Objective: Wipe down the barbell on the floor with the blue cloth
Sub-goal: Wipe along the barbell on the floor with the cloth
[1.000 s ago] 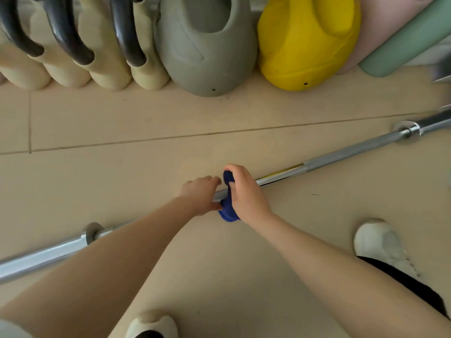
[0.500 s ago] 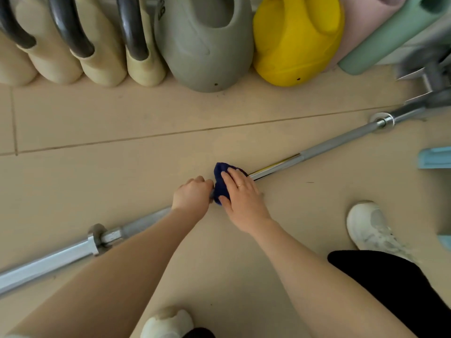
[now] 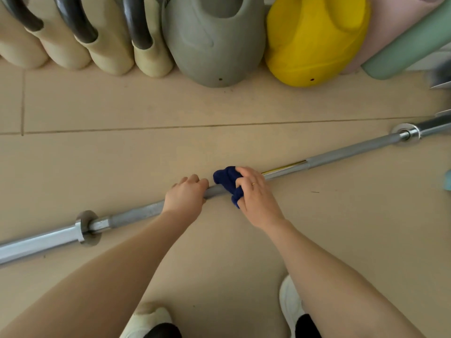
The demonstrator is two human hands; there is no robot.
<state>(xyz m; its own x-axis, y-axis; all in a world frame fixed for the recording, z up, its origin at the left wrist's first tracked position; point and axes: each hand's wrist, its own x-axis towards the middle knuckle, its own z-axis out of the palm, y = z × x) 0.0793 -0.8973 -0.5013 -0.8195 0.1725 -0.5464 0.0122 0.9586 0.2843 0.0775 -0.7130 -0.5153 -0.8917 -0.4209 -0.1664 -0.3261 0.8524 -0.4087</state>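
A long steel barbell (image 3: pixel 341 153) lies diagonally across the beige floor, from lower left to upper right, with a collar (image 3: pixel 88 228) near the left end and another (image 3: pixel 405 131) near the right. My left hand (image 3: pixel 186 196) grips the shaft near its middle. Just to the right, my right hand (image 3: pixel 256 191) holds a bunched dark blue cloth (image 3: pixel 228 180) wrapped over the shaft. A short bare stretch of bar shows between the two hands.
Kettlebells line the far wall: several cream ones with black handles (image 3: pixel 107 32), a grey one (image 3: pixel 214 40) and a yellow one (image 3: pixel 314 37). A green roller (image 3: pixel 410 45) leans at the top right. My white shoes (image 3: pixel 290 306) stand near the bottom edge.
My right hand with the cloth has shifted slightly right along the shaft, opening a small gap from my left hand, which still grips the bar. The camera view has swung a little.
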